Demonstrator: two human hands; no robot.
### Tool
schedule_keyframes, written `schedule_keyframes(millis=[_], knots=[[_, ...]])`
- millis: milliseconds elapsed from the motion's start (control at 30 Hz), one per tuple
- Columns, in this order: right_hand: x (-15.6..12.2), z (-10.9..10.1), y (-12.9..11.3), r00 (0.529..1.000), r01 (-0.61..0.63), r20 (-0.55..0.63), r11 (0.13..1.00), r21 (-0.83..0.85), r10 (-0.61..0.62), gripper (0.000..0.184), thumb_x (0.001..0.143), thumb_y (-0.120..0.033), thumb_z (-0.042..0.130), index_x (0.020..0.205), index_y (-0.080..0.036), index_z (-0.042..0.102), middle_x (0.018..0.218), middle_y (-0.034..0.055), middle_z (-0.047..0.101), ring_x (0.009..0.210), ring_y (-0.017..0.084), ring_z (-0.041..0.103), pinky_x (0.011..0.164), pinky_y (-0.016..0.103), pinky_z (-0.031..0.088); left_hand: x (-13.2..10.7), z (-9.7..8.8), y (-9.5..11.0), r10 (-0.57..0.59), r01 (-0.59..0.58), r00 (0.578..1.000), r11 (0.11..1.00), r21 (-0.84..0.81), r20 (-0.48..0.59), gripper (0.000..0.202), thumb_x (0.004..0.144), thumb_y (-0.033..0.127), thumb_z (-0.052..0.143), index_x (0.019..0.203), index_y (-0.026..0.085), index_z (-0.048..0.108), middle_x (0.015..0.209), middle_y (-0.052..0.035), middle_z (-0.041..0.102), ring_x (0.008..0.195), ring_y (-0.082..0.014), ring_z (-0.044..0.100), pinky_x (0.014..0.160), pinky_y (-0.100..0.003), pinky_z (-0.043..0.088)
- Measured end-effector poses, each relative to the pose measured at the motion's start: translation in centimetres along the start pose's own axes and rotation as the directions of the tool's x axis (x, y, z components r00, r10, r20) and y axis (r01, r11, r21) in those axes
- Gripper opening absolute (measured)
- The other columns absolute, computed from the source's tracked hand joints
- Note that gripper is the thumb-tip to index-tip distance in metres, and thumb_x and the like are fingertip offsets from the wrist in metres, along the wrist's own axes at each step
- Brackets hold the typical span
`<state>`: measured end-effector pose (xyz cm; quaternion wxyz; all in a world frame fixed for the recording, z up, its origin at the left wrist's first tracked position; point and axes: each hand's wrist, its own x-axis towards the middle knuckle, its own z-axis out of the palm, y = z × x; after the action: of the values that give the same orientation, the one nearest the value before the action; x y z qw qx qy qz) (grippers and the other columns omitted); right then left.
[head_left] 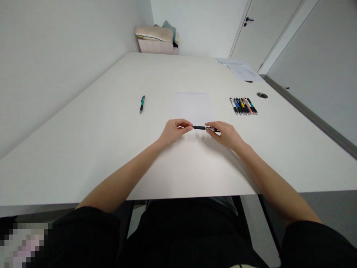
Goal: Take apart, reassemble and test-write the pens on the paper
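Observation:
Between my two hands a pen (199, 127) with a black grip lies level above the white table. My left hand (176, 131) pinches its tip end between thumb and fingers. The other end is in my right hand (223, 133), whose fingers close around the silvery barrel and partly hide it. Just beyond the hands a sheet of white paper (193, 104) lies flat, with a faint line of writing along its far edge. Off to the left rests a green and black pen (142, 104), on its own.
A row of several pens (243, 106) in different colours lies right of the paper. Loose papers (240, 69) are at the far right, near a round cable grommet (262, 95). Folded cloths (154, 33) sit on a box beyond the white table (92, 149). A wall runs along the left.

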<state>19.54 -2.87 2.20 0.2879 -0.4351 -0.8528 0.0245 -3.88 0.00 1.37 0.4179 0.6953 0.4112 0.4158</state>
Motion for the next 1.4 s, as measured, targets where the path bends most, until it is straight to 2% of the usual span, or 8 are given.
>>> schedule_keyframes(millis=[233,433,700,833,1000,1100,1267,1400], knots=[[0.0,0.1,0.5,1.000,-0.017,0.008,1.000,0.007,0.017,0.018,0.084,-0.031,0.056,0.099,-0.022,0.059,0.087,0.0048,0.067,0.076,0.017,0.063,0.071,0.030,0.049,-0.1,0.2,0.1,0.021,-0.021,1.000,1.000,-0.003,-0.019,0.024,0.071,0.036,0.068,0.083,0.015,0.071,0.085,-0.0062,0.071,0.080,-0.0160,0.063,0.076,-0.029,0.052],[-0.1,0.0,0.3,0.999,-0.015,0.046,0.999,0.033,0.014,0.020,0.088,-0.031,0.050,0.100,-0.022,0.061,0.088,0.0053,0.068,0.070,0.015,0.062,0.067,0.028,0.048,-0.3,0.4,-0.1,0.018,-0.018,1.000,1.000,-0.004,-0.026,0.024,0.069,0.036,0.069,0.082,0.015,0.070,0.087,-0.0068,0.070,0.082,-0.0165,0.063,0.077,-0.030,0.053],[0.1,-0.1,-0.5,0.989,-0.054,0.135,0.994,-0.092,0.066,0.028,0.091,-0.031,0.041,0.101,-0.019,0.064,0.092,0.0079,0.071,0.076,0.020,0.065,0.068,0.030,0.047,-0.3,0.4,0.2,0.017,-0.019,0.999,0.999,-0.033,-0.038,0.023,0.068,0.034,0.070,0.081,0.014,0.070,0.087,-0.0070,0.070,0.083,-0.0167,0.063,0.077,-0.031,0.053],[0.2,-0.2,-0.4,0.988,-0.075,0.128,0.994,-0.073,0.084,0.024,0.090,-0.032,0.044,0.099,-0.020,0.063,0.087,0.0052,0.070,0.072,0.017,0.063,0.065,0.028,0.045,-0.4,0.5,0.0,0.030,-0.032,0.999,0.997,-0.069,-0.031,0.023,0.068,0.032,0.070,0.083,0.014,0.069,0.089,-0.0072,0.069,0.080,-0.0144,0.063,0.078,-0.030,0.053],[0.1,-0.2,-0.1,0.996,-0.049,0.071,0.999,0.010,0.048,0.018,0.087,-0.031,0.050,0.096,-0.020,0.062,0.082,0.0042,0.067,0.070,0.016,0.061,0.065,0.027,0.045,-0.1,0.4,-0.1,0.032,-0.039,0.998,0.992,-0.121,-0.052,0.036,0.066,0.036,0.072,0.094,0.015,0.067,0.099,-0.0093,0.067,0.081,-0.0139,0.061,0.071,-0.027,0.051],[0.0,-0.1,0.0,1.000,-0.005,0.016,1.000,0.001,0.005,0.015,0.086,-0.030,0.052,0.095,-0.021,0.061,0.084,0.0043,0.066,0.074,0.016,0.060,0.068,0.027,0.046,0.2,0.2,-0.2,-0.028,0.022,0.996,0.997,-0.073,-0.079,0.037,0.068,0.045,0.068,0.087,0.013,0.068,0.085,-0.0080,0.068,0.071,-0.0122,0.059,0.063,-0.024,0.048],[0.0,-0.1,0.1,0.996,0.075,-0.048,0.996,-0.044,-0.077,0.011,0.087,-0.027,0.052,0.094,-0.022,0.059,0.087,0.0041,0.065,0.074,0.015,0.059,0.068,0.026,0.045,0.2,0.2,-0.4,-0.181,0.181,0.983,0.983,-0.008,0.019,0.057,0.077,0.064,0.050,0.067,0.010,0.066,0.062,-0.0065,0.062,0.052,-0.0086,0.051,0.047,-0.021,0.040],[0.2,-0.3,-0.3,0.994,0.091,-0.045,0.992,-0.089,-0.096,0.010,0.087,-0.023,0.051,0.091,-0.022,0.060,0.088,0.0039,0.065,0.073,0.014,0.058,0.065,0.025,0.044,0.0,0.4,-0.2,-0.165,0.164,0.983,0.986,0.018,0.077,0.055,0.076,0.063,0.052,0.066,0.011,0.066,0.060,-0.0057,0.062,0.052,-0.0090,0.052,0.049,-0.021,0.040]])
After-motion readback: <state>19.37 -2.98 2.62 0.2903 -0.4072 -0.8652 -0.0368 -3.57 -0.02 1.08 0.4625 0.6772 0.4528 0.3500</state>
